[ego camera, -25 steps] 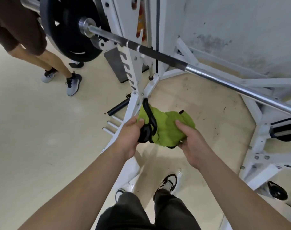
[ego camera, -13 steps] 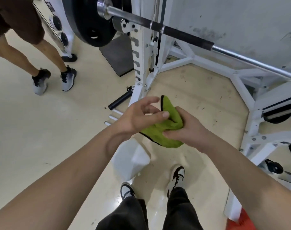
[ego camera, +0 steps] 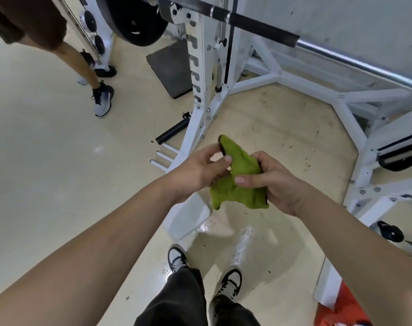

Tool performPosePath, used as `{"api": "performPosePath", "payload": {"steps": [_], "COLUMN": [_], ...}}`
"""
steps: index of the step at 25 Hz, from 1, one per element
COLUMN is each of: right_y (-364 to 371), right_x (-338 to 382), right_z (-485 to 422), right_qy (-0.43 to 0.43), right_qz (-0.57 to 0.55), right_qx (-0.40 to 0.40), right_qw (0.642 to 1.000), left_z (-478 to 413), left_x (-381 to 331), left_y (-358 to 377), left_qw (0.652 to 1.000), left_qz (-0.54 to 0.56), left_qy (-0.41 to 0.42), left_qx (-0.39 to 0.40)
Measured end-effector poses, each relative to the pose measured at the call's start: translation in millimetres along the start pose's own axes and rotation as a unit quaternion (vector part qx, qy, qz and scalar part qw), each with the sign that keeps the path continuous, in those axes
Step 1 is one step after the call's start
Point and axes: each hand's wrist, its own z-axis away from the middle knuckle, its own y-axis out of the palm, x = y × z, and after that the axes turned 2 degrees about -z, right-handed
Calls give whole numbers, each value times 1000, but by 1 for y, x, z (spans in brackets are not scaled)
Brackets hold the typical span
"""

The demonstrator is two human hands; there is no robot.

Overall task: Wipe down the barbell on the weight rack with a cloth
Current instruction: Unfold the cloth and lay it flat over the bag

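A lime-green cloth with black edging (ego camera: 238,177) is bunched between both my hands at chest height. My left hand (ego camera: 198,171) pinches its upper left edge with thumb and fingers. My right hand (ego camera: 274,182) grips its right side, thumb pressed on top. The barbell (ego camera: 263,28) rests on the white weight rack (ego camera: 199,74) well above and beyond the cloth, with a dark knurled section and a shiny steel stretch running to the right. A black weight plate (ego camera: 134,22) hangs on its left end. Neither hand touches the bar.
Another person's legs and grey shoes (ego camera: 102,100) stand at the upper left. The rack's white floor braces (ego camera: 341,100) spread to the right. A black floor mat (ego camera: 172,67), short pegs (ego camera: 162,154) and a black plate (ego camera: 389,231) lie around the rack's base. My shoes (ego camera: 176,257) are below.
The view has tilted down and moved nearer, so the barbell sits higher in the frame. My hands have reworked the cloth; my left hand now pinches its edge.
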Motion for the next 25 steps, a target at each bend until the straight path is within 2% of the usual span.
{"api": "performPosePath", "payload": {"steps": [2,4,6,8,11,14,16,20,25], "right_y": [-7,-10,-12,-13,-11,-2,9,41,56], "right_x": [-5,-6,-7,-11,-17,-14,-12,-31,-113], "right_z": [13,22,26,25,14,5,-3,-37,-136], "right_qy": [-17,-26,-38,-56,-58,-12,-25,-64,-62], "right_qz": [-16,-22,-50,-84,-85,-27,35,-13,-12], "right_qx": [6,14,19,0,-26,53,57,-16,-65], "right_qw": [1000,999,998,995,994,998,997,998,996], "left_z": [4,5,8,7,10,25,33,24,-36], "left_x": [-6,-9,-10,-5,9,15,13,38,142], "left_y": [22,39,49,48,38,20,1,-36,-80], "left_qw": [996,994,996,993,987,975,970,978,990], "left_qz": [21,-4,-3,59,127,202,225,152,78], "left_qy": [-85,-108,-83,-56,-7,19,15,-15,-2], "left_qx": [18,17,-33,-85,-99,-91,-93,-144,-115]}}
